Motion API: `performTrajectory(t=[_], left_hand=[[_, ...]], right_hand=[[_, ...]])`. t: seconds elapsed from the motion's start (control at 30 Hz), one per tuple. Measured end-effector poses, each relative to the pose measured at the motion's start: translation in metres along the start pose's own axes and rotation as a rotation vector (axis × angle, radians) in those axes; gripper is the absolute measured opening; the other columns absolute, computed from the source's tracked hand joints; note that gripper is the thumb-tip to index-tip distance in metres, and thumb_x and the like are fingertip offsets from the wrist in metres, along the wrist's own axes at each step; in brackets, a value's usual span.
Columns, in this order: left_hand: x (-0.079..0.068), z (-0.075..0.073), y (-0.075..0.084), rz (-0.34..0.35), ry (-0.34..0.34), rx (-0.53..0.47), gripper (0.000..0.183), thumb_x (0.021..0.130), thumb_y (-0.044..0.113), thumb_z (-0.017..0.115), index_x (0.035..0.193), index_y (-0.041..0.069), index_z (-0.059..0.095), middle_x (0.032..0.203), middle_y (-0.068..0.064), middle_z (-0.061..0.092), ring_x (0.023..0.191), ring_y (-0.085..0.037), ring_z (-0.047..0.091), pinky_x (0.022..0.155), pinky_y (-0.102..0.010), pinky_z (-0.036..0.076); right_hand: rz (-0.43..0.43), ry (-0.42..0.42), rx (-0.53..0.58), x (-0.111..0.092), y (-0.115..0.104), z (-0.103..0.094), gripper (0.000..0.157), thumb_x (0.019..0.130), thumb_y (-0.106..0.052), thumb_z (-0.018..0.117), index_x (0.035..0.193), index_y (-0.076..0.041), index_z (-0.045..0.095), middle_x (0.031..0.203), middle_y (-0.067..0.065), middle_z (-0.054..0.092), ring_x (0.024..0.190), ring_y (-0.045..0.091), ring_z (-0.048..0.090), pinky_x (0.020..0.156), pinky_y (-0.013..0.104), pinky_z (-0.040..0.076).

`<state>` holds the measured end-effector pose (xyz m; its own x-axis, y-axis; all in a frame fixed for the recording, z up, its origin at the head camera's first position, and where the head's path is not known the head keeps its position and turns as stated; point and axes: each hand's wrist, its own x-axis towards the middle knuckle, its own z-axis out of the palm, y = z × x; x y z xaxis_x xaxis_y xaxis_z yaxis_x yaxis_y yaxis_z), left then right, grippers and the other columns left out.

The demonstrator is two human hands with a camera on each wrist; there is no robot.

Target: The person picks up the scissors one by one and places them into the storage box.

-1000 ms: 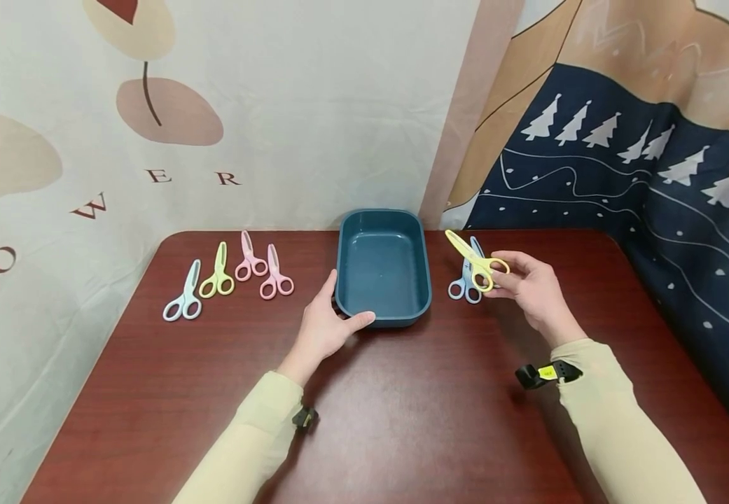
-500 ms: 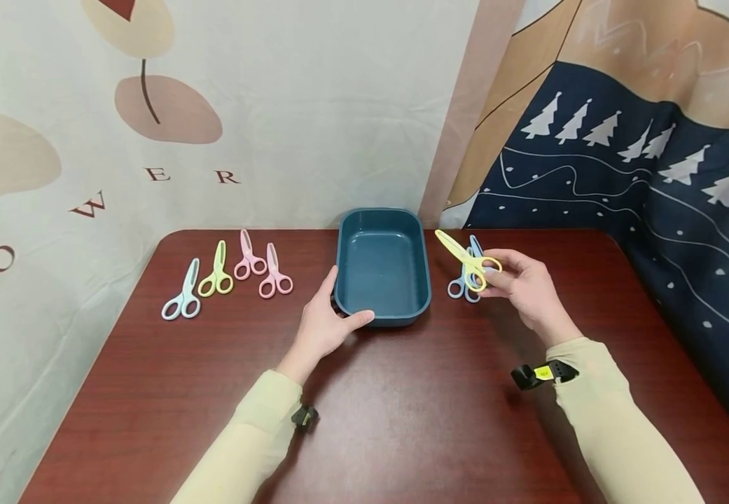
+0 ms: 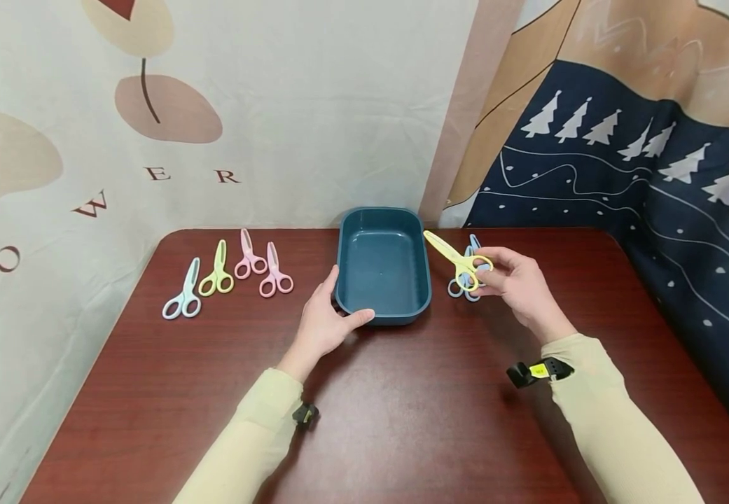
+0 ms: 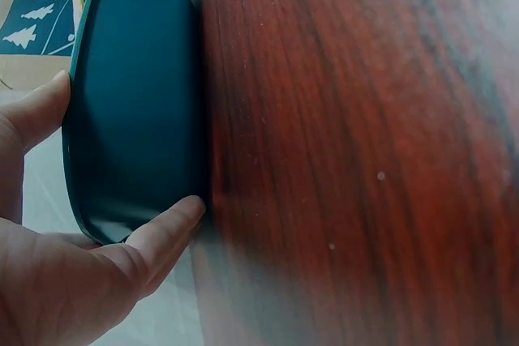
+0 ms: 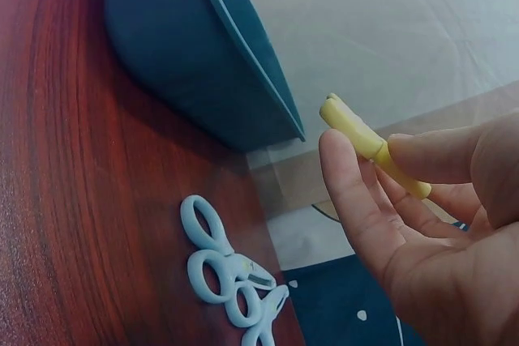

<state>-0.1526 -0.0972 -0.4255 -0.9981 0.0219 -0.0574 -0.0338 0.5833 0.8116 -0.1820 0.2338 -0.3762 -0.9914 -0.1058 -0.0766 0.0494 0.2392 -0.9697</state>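
Note:
My right hand (image 3: pixel 520 287) pinches yellow scissors (image 3: pixel 460 260) by the handle loops, raised above the table. Their blade points to the upper left, its tip near the right rim of the dark blue bin (image 3: pixel 384 280). Below that hand lie two pairs of blue scissors (image 5: pixel 212 250), partly overlapping; the head view has them partly covered by the yellow ones. My left hand (image 3: pixel 323 325) rests at the bin's near left corner, thumb on the front rim and fingers extended along the left wall. In the left wrist view, its fingers (image 4: pixel 166 237) touch the bin's outer wall.
Left of the bin lie light blue scissors (image 3: pixel 183 297), green scissors (image 3: pixel 216 274) and two pairs of pink scissors (image 3: pixel 250 262). All rest on the reddish-brown table (image 3: pixel 402 406). A printed cloth (image 3: pixel 314 126) hangs behind its back edge.
My right hand has moved a little left with the yellow scissors, bringing the blade tip closer to the bin's rim. The left hand and the bin have stayed put.

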Motion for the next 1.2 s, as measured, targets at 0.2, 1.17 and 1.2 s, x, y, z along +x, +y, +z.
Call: performTrajectory(t=[0.2, 1.17, 1.2], left_hand=[[0.0, -0.001, 0.0, -0.02, -0.014, 0.002, 0.11, 0.081, 0.038, 0.089, 0.166, 0.015, 0.023, 0.16, -0.019, 0.04, 0.144, -0.034, 0.043, 0.118, -0.049, 0.037], [0.0, -0.002, -0.001, -0.015, -0.023, 0.012, 0.109, 0.082, 0.04, 0.087, 0.166, 0.013, 0.024, 0.161, -0.019, 0.04, 0.145, -0.035, 0.042, 0.118, -0.051, 0.037], [0.0, -0.002, -0.001, -0.014, -0.023, 0.014, 0.109, 0.082, 0.04, 0.087, 0.166, 0.013, 0.023, 0.161, -0.019, 0.04, 0.145, -0.035, 0.042, 0.118, -0.051, 0.037]], right_hand=[[-0.002, -0.018, 0.025, 0.001, 0.0, 0.004, 0.044, 0.1, 0.004, 0.059, 0.143, 0.01, 0.051, 0.123, 0.022, 0.056, 0.088, 0.018, 0.072, 0.078, 0.029, 0.062], [-0.011, -0.107, -0.034, 0.008, -0.007, 0.022, 0.043, 0.097, 0.006, 0.063, 0.139, 0.004, 0.059, 0.125, 0.029, 0.06, 0.087, 0.018, 0.072, 0.075, 0.032, 0.063], [-0.008, -0.111, -0.034, 0.009, -0.007, 0.023, 0.043, 0.097, 0.006, 0.064, 0.139, 0.004, 0.06, 0.124, 0.028, 0.061, 0.087, 0.019, 0.072, 0.075, 0.032, 0.063]])
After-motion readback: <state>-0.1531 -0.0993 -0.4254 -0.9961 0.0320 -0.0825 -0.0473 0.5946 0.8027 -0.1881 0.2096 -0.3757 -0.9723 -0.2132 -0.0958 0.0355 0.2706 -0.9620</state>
